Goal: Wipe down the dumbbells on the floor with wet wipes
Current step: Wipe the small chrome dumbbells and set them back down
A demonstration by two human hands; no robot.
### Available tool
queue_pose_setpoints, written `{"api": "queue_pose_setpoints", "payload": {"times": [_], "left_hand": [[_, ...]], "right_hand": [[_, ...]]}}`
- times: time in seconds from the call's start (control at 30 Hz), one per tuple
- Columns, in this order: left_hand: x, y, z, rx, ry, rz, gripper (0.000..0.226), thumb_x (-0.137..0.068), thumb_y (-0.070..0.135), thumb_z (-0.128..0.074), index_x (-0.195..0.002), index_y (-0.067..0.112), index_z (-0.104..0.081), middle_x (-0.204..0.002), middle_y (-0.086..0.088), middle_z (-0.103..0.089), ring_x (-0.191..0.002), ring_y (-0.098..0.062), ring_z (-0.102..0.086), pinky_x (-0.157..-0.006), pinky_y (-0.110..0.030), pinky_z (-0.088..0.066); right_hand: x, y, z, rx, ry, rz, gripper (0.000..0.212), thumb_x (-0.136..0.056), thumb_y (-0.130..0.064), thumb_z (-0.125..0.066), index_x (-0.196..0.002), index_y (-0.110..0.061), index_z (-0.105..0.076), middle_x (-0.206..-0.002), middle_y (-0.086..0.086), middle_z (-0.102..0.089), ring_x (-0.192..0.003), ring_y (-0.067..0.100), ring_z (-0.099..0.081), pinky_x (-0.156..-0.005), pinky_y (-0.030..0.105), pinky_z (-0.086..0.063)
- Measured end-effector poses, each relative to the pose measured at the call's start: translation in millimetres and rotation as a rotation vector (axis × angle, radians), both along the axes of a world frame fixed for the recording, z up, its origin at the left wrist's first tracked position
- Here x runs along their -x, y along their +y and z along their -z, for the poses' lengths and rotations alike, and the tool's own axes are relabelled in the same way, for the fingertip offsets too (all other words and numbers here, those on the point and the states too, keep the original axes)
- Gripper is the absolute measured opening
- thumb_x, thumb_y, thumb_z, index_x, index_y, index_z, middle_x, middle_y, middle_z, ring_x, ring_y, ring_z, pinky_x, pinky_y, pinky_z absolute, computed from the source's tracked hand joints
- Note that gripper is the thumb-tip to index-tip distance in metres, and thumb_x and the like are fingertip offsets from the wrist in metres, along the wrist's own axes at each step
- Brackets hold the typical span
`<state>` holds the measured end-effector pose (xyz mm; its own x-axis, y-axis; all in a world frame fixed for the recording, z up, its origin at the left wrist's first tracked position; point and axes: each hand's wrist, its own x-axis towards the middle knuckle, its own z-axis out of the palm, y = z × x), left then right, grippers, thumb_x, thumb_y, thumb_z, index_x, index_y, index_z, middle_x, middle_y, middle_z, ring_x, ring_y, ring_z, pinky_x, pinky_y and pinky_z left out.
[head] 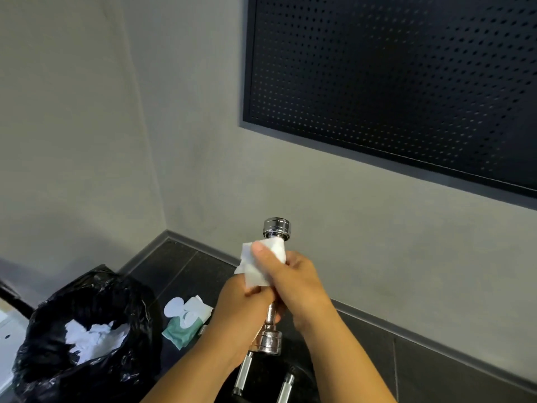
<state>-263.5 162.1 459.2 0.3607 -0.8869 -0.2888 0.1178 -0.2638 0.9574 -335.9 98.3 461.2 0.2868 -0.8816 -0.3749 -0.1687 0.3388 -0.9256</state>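
Note:
A small chrome dumbbell [277,228] is held upright in front of me, one head at the top and the other head at the bottom. My right hand [293,282] wraps a white wet wipe [255,267] around the upper part of its handle, thumb on top of the wipe. My left hand [242,309] grips the handle lower down. On the floor below, two larger dumbbells with silver handles [243,373] and black heads lie side by side. A green wet wipe pack [186,322] lies on the floor with its flap open.
A black bin bag [87,333] holding used white wipes stands at the lower left. Grey walls meet in a corner, with a dark skirting board [406,321] along the dark tiled floor. A black perforated panel [392,82] hangs on the wall at upper right.

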Motion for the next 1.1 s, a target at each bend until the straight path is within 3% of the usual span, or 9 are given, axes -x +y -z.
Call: {"api": "queue_pose_setpoints", "payload": {"times": [0.13, 0.2, 0.33, 0.47, 0.6, 0.73, 0.8, 0.93, 1.1], "left_hand": [[1, 5, -7, 0.047, -0.005, 0.081, 0.012, -0.090, 0.009, -0.060, -0.087, 0.007, -0.071, -0.072, -0.015, -0.071, -0.061, -0.020, -0.066, -0.065, -0.034, -0.056], [-3, 7, -12, 0.080, 0.098, 0.144, 0.013, -0.089, 0.007, -0.062, -0.088, 0.009, -0.074, -0.080, -0.017, -0.072, -0.068, -0.020, -0.067, -0.067, -0.031, -0.057], [-13, 7, -16, 0.114, 0.392, 0.204, 0.025, -0.086, 0.001, -0.060, -0.104, 0.012, -0.072, -0.100, -0.018, -0.073, -0.090, -0.026, -0.071, -0.075, -0.033, -0.059], [-17, 3, -16, 0.055, 0.454, 0.207, 0.031, -0.080, 0.013, -0.066, -0.109, 0.004, -0.069, -0.100, -0.016, -0.073, -0.095, -0.025, -0.071, -0.075, -0.027, -0.057], [-15, -2, -23, 0.086, 0.213, 0.231, 0.019, -0.087, 0.019, -0.065, -0.103, 0.011, -0.073, -0.094, -0.015, -0.074, -0.090, -0.023, -0.070, -0.086, -0.036, -0.054], [1, -5, -31, 0.230, -0.302, -0.007, 0.011, -0.084, 0.012, -0.069, -0.081, 0.023, -0.069, -0.070, 0.004, -0.073, -0.067, -0.001, -0.068, -0.064, -0.014, -0.051], [6, -4, -30, 0.272, -0.382, -0.071, 0.019, -0.081, 0.009, -0.071, -0.082, 0.026, -0.064, -0.073, 0.008, -0.071, -0.068, 0.002, -0.067, -0.061, -0.010, -0.050], [-1, -1, -33, 0.294, -0.180, 0.054, 0.010, -0.086, 0.014, -0.066, -0.096, 0.014, -0.070, -0.078, -0.002, -0.075, -0.074, -0.010, -0.072, -0.069, -0.020, -0.055], [-11, -3, -41, 0.205, 0.602, 0.301, 0.033, -0.081, 0.019, -0.069, -0.103, -0.006, -0.066, -0.081, -0.017, -0.066, -0.063, -0.016, -0.061, -0.052, -0.021, -0.050]], "right_hand": [[-5, -7, -12, -0.112, -0.145, 0.075, 0.039, -0.084, -0.034, -0.070, -0.107, -0.004, -0.062, -0.078, 0.013, -0.070, -0.057, 0.021, -0.064, -0.049, 0.025, -0.050], [-4, -11, -21, -0.157, -0.180, 0.096, 0.036, -0.083, -0.036, -0.070, -0.099, -0.005, -0.061, -0.065, 0.011, -0.068, -0.050, 0.021, -0.062, -0.050, 0.028, -0.052], [2, -18, -35, -0.334, -0.331, 0.086, 0.041, -0.079, -0.044, -0.071, -0.097, -0.010, -0.057, -0.051, 0.007, -0.060, -0.041, 0.017, -0.060, -0.036, 0.022, -0.046], [1, -26, -36, -0.319, -0.487, 0.124, 0.035, -0.077, -0.043, -0.072, -0.089, -0.015, -0.055, -0.043, 0.001, -0.050, -0.039, 0.014, -0.053, -0.043, 0.023, -0.049], [-2, -26, -45, -0.161, -0.441, 0.187, 0.030, -0.083, -0.040, -0.070, -0.085, -0.013, -0.056, -0.045, 0.001, -0.050, -0.041, 0.015, -0.050, -0.047, 0.025, -0.045], [-11, -24, -56, 0.031, -0.378, 0.324, 0.011, -0.089, -0.026, -0.065, -0.090, -0.015, -0.064, -0.063, 0.007, -0.057, -0.042, 0.016, -0.049, -0.042, 0.021, -0.045], [-14, -23, -59, 0.062, -0.377, 0.350, 0.009, -0.088, -0.023, -0.066, -0.084, -0.016, -0.062, -0.065, 0.007, -0.059, -0.041, 0.016, -0.049, -0.043, 0.022, -0.045], [-7, -22, -65, -0.031, -0.501, 0.205, 0.010, -0.087, -0.025, -0.067, -0.086, -0.018, -0.060, -0.050, 0.002, -0.054, -0.036, 0.013, -0.046, -0.048, 0.026, -0.044], [7, -22, -70, -0.232, -0.841, -0.072, 0.028, -0.079, -0.039, -0.063, -0.071, -0.016, -0.049, -0.040, -0.006, -0.040, -0.032, 0.006, -0.041, -0.054, 0.025, -0.053]]}}
